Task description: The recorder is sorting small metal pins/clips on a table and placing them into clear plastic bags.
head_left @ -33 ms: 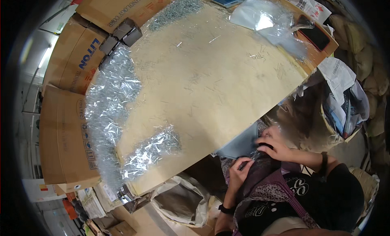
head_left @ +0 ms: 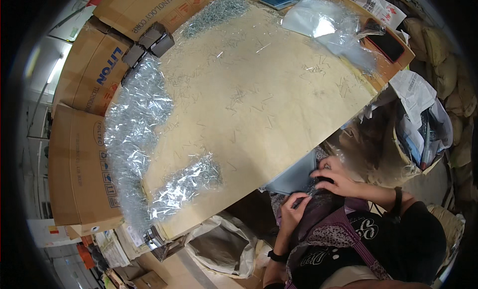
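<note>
At the table's near edge, a bluish-grey flat sheet or bag (head_left: 295, 173) juts out over my lap. My left hand (head_left: 293, 210) is just below its near corner, thumb and forefinger pinched together on something too small to make out. To the right of the sheet, my right hand (head_left: 334, 178) has its fingers curled in towards it; what lies between them is hidden. Under both hands is the purple patterned cloth of my apron (head_left: 318, 209). A small heap of thin shiny metal pins (head_left: 186, 184) lies on the table left of my hands.
A long bank of pins (head_left: 137, 125) runs along the table's left side, against cardboard boxes (head_left: 82, 164). Loose pins dot the pale tabletop (head_left: 214, 135). Clear plastic bags (head_left: 311, 20) and a phone (head_left: 387, 44) lie far right. An open sack (head_left: 221, 244) stands below the table.
The fingers of my right hand have shifted very slightly. My left hand, the sheet and the pins look the same.
</note>
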Action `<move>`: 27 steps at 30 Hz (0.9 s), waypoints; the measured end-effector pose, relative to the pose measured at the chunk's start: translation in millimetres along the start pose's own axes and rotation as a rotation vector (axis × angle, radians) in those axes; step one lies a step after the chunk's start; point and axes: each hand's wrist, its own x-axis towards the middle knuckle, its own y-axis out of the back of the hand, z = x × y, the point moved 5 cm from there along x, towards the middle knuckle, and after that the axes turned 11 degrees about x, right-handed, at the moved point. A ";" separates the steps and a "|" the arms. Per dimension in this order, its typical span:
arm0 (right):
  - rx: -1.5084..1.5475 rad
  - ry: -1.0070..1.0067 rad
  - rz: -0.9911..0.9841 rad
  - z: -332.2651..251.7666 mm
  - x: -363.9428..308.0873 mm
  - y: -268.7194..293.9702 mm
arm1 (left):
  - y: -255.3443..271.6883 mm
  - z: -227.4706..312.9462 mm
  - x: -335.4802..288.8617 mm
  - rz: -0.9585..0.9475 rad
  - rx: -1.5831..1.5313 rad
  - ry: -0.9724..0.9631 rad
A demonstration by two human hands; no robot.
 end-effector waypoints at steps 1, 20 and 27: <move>-0.001 0.125 -0.107 6.3 -3.9 -6.2 | 0.2 2.1 1.4 -0.002 -0.001 -0.003; 0.325 0.309 -0.022 -80.8 86.7 37.1 | 66.8 120.0 45.2 0.069 -0.050 -0.262; 0.055 0.440 0.107 -91.5 135.5 52.6 | 98.0 111.3 73.2 0.248 -0.013 -0.277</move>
